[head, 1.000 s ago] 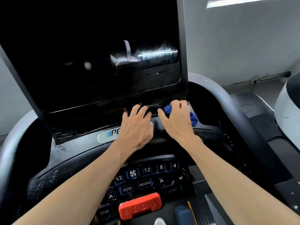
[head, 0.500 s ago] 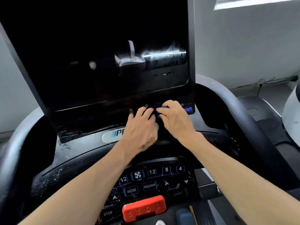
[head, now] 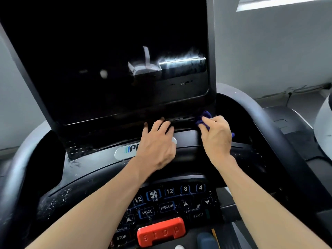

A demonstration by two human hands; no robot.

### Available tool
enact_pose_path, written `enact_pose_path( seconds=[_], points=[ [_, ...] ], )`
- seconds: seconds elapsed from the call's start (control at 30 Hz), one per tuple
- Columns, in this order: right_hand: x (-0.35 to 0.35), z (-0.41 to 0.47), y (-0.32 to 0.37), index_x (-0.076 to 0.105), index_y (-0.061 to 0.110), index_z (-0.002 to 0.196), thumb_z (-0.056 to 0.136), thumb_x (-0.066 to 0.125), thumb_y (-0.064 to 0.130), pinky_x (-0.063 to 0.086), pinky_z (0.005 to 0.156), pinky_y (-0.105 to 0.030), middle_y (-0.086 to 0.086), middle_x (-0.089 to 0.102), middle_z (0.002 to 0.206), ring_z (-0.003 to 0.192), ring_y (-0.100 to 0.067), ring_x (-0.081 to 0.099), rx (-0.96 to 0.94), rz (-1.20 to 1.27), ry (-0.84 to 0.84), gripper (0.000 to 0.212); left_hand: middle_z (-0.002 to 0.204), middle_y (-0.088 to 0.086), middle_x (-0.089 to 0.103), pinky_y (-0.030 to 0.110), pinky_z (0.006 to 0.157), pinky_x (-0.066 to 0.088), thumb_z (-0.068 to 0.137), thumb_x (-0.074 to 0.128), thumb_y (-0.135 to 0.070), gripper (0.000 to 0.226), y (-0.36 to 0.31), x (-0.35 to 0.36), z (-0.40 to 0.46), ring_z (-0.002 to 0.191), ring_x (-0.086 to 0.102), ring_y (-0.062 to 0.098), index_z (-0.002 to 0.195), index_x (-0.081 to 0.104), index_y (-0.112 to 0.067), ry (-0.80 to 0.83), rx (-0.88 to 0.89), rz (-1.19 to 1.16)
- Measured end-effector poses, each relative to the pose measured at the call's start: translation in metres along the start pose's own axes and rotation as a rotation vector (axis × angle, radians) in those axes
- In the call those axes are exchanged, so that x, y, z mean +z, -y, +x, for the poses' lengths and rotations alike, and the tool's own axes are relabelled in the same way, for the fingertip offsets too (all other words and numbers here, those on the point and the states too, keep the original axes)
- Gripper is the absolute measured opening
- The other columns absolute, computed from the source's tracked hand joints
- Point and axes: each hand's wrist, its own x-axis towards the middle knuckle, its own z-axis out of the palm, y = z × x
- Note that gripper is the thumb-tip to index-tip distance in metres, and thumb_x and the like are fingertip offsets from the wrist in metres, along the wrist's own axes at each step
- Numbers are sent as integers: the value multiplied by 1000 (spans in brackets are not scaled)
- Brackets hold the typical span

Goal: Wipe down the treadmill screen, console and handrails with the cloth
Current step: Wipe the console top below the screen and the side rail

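Pinching bunched blue cloth in right hand at lower right corner of screen, left hand lying flat, fingers extended, below screen; cloth seeming soft, light, best gripped wadded.

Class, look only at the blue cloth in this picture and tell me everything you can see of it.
The cloth is dark blue and looks soft, bunched into a crumpled wad rather than spread flat. The right hand grips it, covering most of it; a tuft shows above the fingers and a small bit at the hand's far edge. It is pressed against the lower right corner of the screen frame, where that meets the console. The left hand does not touch it.
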Motion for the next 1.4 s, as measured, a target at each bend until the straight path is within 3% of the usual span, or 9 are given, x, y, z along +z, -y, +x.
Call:
enact_pose_path(
  seconds=[0.17,0.3,0.6,0.7,0.9,1.03,1.17,1.3,1.4],
  points=[
    [8,20,17,80,23,94,77,83,23,50,66,-28,2,63,91,82,-23,58,-343,-38,105,17,155,1,39,61,115,31,87,11,-38,74,-4,-2,1,148,25,23,144,49,-11,11,-10,28],
    [-11,6,-23,79,22,100,83,79,21,52,75,-35,1,64,95,89,-27,60,13,6,12,18,150,8,49,60,110,37,91,26,-34,62,-10,-6,4,145,36,28,133,61,-5,-33,46,78],
    [-7,10,-18,79,23,100,82,79,20,46,75,-25,3,66,98,88,-20,63,160,86,-3,18,170,4,8,50,126,-2,105,20,-41,58,-35,-7,32,157,-3,23,160,24,-22,29,249,184],
    [-7,-5,-12,80,22,98,81,80,19,51,74,-30,3,65,95,87,-21,60,-2,83,85,17,171,3,8,46,126,-7,106,20,-41,56,-29,-8,34,157,-3,22,160,23,-27,29,245,190],
    [-13,9,-20,78,22,105,86,77,24,47,72,-30,-1,64,97,89,-23,62,305,94,-38,19,171,0,4,46,127,0,106,17,-42,56,-30,-6,36,157,-5,21,161,19,-30,83,217,159],
    [-8,2,-11,80,20,91,80,80,20,51,71,-32,0,67,90,82,-25,62,-11,80,69,11,171,2,7,45,127,10,101,14,-40,61,-32,-5,36,157,-2,23,160,25,-25,97,210,157],
    [-11,24,-35,78,20,100,82,78,20,53,74,-34,-1,67,93,84,-24,65,219,142,-52,18,170,3,8,46,126,13,98,12,-42,65,-31,-3,37,157,-1,24,160,24,-25,115,210,159],
    [-7,4,-16,79,20,93,79,78,17,53,77,-34,1,68,94,86,-24,63,-64,107,72,14,170,6,12,48,125,18,95,8,-43,69,-33,-3,37,157,4,27,158,30,-22,100,221,181],
    [-2,36,-25,76,19,98,80,79,17,52,76,-34,2,66,98,87,-21,61,51,137,-3,19,170,6,12,48,125,18,95,6,-43,70,-32,-3,38,157,3,27,159,26,-23,112,229,188]
  ],
)
